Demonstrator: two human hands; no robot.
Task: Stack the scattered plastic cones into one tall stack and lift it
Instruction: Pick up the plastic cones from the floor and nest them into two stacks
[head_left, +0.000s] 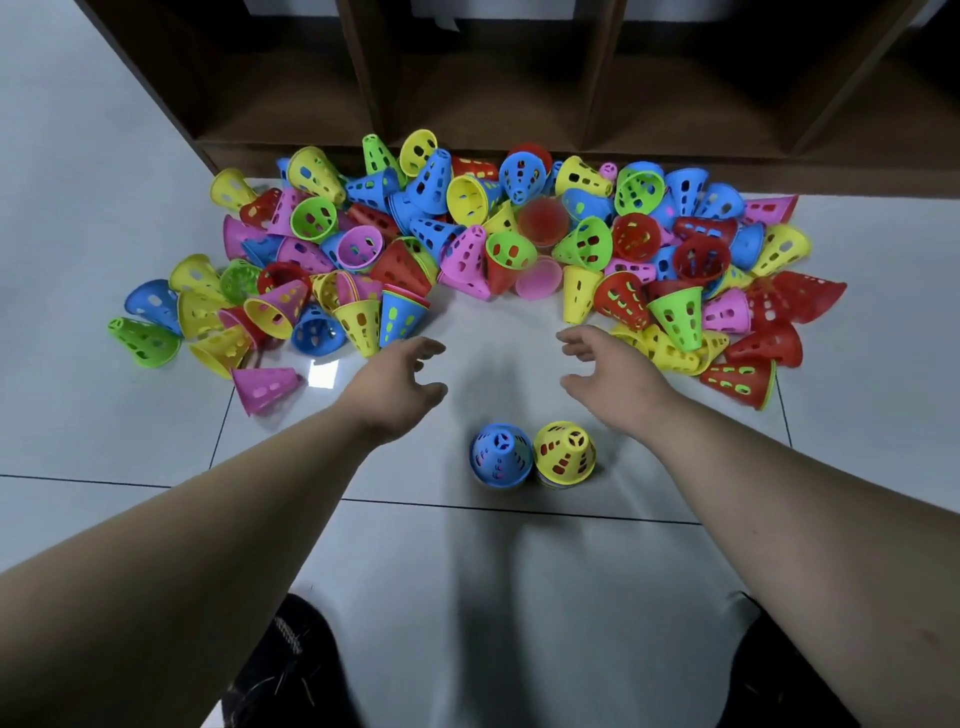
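A: Where are your hands?

B: Your left hand (397, 387) and right hand (608, 376) both hover over the tiled floor (519, 332), fingers spread, grasping nothing.

A: And the cones?

B: The scattered pile of cones (467, 244) lies just beyond your fingertips, against the wooden shelf (467, 78). A blue stack (501, 456) and yellow stack (565, 453) stand upright, touching, nearer you, between your forearms.
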